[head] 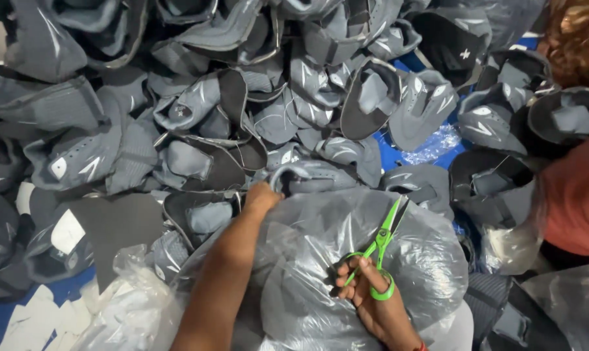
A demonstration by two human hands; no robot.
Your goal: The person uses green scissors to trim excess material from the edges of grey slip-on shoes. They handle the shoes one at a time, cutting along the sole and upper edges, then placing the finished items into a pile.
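Your left arm stretched forward, left hand [262, 197] fist-like, gripping grey shoe upper [307, 175] at pile edge. Your right hand [366, 289] low, near body, fingers looped through green scissors [380, 250], blades pointing up-forward, slightly parted. Clear plastic bag [320, 260] lies between and under both hands. Pile of grey uppers [197, 110] beyond left hand. Another person's red sleeve [574, 201] far right.

The left hand's [263, 196] fingers are buried among grey shoe uppers [307, 175]. A clear plastic bag [320, 253] blurs the pieces inside it. Another person [577, 130] is cut off by the right edge.
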